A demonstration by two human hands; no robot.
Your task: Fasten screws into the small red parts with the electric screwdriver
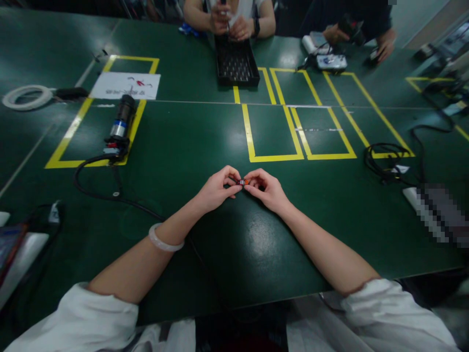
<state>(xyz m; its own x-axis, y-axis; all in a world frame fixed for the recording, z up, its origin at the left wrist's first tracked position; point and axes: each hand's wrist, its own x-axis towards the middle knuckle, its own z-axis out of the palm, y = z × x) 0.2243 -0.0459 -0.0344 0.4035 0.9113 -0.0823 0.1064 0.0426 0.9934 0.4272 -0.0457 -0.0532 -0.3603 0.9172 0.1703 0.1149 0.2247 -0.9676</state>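
A tiny part with orange and silvery bits is pinched between my two hands, over the green table. My left hand is closed, thumb and fingertips on the part's left end. On its right end, by the orange bit, my right hand pinches with thumb and forefinger. Fingertips hide most of the part, so its exact kind cannot be told. A pale bangle circles my left wrist.
A black and silver cylindrical device with a cable lies left, near a white paper. Yellow tape marks rectangles. Opposite, a person's hands work over a black tray. Coiled cable lies right; a white tape roll lies far left.
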